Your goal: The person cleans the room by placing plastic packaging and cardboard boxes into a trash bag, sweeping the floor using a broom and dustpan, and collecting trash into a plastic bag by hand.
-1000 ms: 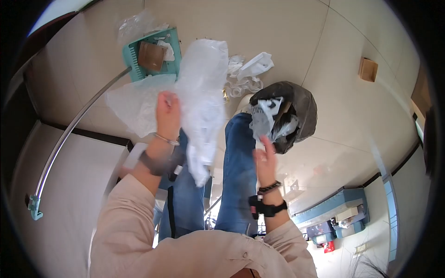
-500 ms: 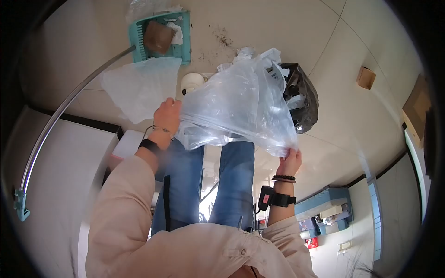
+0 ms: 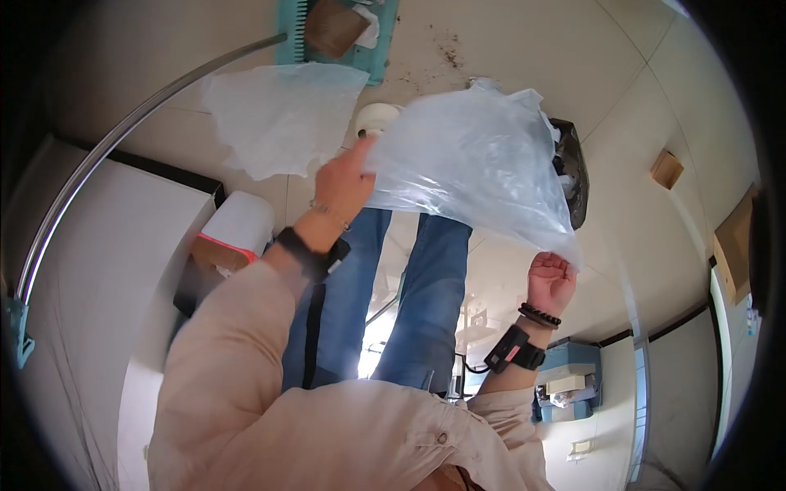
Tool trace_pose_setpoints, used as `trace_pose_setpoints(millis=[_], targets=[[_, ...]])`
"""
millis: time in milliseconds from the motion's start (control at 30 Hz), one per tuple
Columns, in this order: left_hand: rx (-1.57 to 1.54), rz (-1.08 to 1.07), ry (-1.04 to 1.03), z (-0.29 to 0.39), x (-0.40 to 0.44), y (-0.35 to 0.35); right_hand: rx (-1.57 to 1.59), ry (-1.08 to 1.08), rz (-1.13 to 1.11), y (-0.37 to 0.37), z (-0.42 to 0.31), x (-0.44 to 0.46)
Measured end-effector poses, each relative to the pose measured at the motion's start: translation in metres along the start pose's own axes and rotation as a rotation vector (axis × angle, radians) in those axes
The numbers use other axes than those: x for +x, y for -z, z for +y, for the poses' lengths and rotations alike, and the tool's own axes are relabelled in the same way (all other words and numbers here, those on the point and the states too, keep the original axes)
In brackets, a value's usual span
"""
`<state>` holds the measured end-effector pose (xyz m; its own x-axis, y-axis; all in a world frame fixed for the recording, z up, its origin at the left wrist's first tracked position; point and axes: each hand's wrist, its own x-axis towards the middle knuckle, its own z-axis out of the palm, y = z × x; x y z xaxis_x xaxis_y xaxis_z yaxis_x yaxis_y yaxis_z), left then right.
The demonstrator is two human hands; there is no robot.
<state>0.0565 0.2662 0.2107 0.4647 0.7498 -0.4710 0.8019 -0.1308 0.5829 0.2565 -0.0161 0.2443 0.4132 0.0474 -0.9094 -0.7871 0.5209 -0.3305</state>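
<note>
Translucent plastic [image 3: 475,155] is spread wide, unbundled, its edge gripped by my left hand [image 3: 345,182] and its near right corner by my right hand [image 3: 552,285], while another sheet [image 3: 278,114] lies left, cardboard [image 3: 332,31] fills part of the far dustpan [image 3: 377,70], and a black bag [image 3: 580,180] sits right.

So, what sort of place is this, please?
Probably an indoor room, perhaps in a home: it has a tiled floor, with a teal dustpan and a dark plastic bag on it.
</note>
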Motion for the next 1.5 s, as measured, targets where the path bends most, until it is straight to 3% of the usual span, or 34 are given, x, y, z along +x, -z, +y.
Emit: trace_pose_setpoints(millis=[33, 67, 133, 167, 233, 267, 333, 367, 433, 467, 533, 600, 633, 667, 700, 733, 800, 833, 933, 1033, 1133, 1200, 1267, 1333, 1400, 1500], targets=[[0.079, -0.189, 0.006, -0.025, -0.008, -0.005, 0.075, -0.082, -0.069, 0.016, 0.000, 0.010], [0.156, -0.373, 0.000, -0.037, -0.004, -0.009, -0.061, -0.091, 0.132, 0.017, 0.005, 0.008], [0.117, -0.350, 0.030, -0.028, 0.005, -0.005, -0.560, 0.018, 0.230, -0.020, 0.022, -0.011], [0.066, -0.331, 0.097, -0.027, 0.002, -0.001, -0.573, 0.005, 0.238, -0.018, 0.028, -0.013], [0.009, -0.321, 0.208, -0.029, -0.023, 0.006, -1.138, 0.302, 0.162, -0.014, 0.030, -0.024], [0.015, -0.364, 0.143, -0.037, -0.028, 0.008, -1.138, 0.313, 0.154, -0.017, 0.034, -0.025], [0.029, -0.449, -0.011, -0.048, -0.017, 0.010, -1.888, 0.685, 0.096, -0.030, 0.041, -0.023], [0.023, -0.450, -0.007, -0.054, -0.016, 0.012, -1.763, 0.678, 0.030, -0.021, 0.036, -0.014], [0.088, -0.886, -0.021, -0.052, -0.009, 0.025, -1.616, 0.662, -0.069, -0.046, 0.042, -0.016], [0.084, -0.887, -0.021, -0.064, -0.005, 0.023, -1.451, 0.653, -0.156, -0.060, 0.046, -0.016], [-0.119, -0.552, -0.045, -0.109, 0.014, 0.016, -1.403, 0.620, -0.187, -0.068, 0.054, -0.019], [0.115, -0.117, 0.397, -0.191, 0.047, 0.004, -1.503, 0.447, -0.245, -0.065, 0.062, -0.017], [0.339, 0.202, 0.449, -0.236, 0.064, 0.004, -1.611, 0.417, -0.312, -0.052, 0.064, -0.012], [0.535, 0.274, 0.638, -0.247, 0.081, 0.015, -1.798, 0.377, -0.299, -0.041, 0.065, -0.010], [0.647, 0.386, 0.615, -0.288, 0.088, 0.016, -1.838, 0.435, -0.262, -0.030, 0.070, -0.009], [0.710, 0.264, 0.843, -0.281, 0.101, 0.024, -1.877, 0.492, -0.226, -0.021, 0.073, -0.008], [0.763, 0.141, 0.912, -0.277, 0.119, 0.020, -1.787, 0.584, -0.114, -0.010, 0.074, -0.006], [0.761, 0.135, 0.916, -0.284, 0.124, 0.021, -1.684, 0.668, -0.009, -0.011, 0.078, -0.004], [0.652, -0.080, 0.890, -0.323, 0.143, 0.024, -1.483, 0.830, -0.005, -0.049, 0.101, 0.005], [0.556, -0.255, 0.935, -0.363, 0.140, 0.020, -1.505, 0.911, -0.011, -0.058, 0.106, 0.018], [0.463, -0.050, 0.846, -0.353, 0.131, 0.015, -1.553, 1.040, -0.095, -0.072, 0.116, 0.029], [0.692, 0.090, 0.867, -0.331, 0.126, 0.012, -1.512, 1.036, -0.205, -0.087, 0.124, 0.028], [0.711, 0.126, 0.871, -0.334, 0.129, 0.012, -1.467, 1.077, -0.204, -0.093, 0.130, 0.031], [0.485, 0.057, 0.675, -0.350, 0.135, 0.010, -2.209, 0.880, -0.520, -0.103, 0.127, 0.033], [0.376, -0.030, 0.695, -0.357, 0.140, -0.005, -2.253, 0.523, -0.489, -0.099, 0.141, 0.037], [0.188, -0.147, 0.752, -0.371, 0.147, -0.042, -2.265, 0.376, -0.580, -0.087, 0.158, 0.048]])
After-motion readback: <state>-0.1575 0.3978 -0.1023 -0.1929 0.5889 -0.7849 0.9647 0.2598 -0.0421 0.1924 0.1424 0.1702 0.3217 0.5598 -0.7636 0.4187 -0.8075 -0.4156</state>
